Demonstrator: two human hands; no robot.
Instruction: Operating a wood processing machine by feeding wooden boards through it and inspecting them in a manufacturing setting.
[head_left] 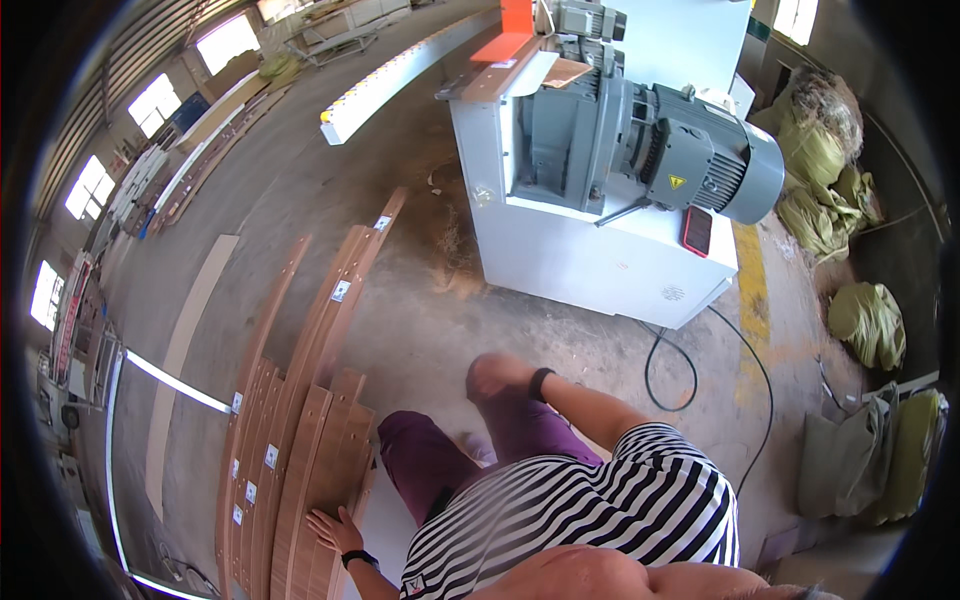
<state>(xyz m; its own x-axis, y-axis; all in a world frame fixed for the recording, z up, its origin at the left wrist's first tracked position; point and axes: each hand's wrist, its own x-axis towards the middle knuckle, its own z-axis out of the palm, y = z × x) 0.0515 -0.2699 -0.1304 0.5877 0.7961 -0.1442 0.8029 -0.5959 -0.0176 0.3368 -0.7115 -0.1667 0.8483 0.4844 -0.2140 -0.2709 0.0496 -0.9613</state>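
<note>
Long brown wooden boards (308, 440) lie stacked side by side to my left, several with small white labels and drilled holes. My left hand (338, 530) rests flat on the nearest boards, fingers spread and holding nothing. On the purple trouser leg (520, 425) at my right knee lies my right hand (497, 375), with a dark band at its wrist. Its fingers run together in the picture, so their pose is unclear.
Ahead stands a white machine (580, 255) with a grey motor (700, 155) and a red-edged phone (697, 231) on it. A dark cable (762, 400) loops over the floor. Pale sacks (866, 325) line the right side. A white roller rail (400, 75) extends at the back.
</note>
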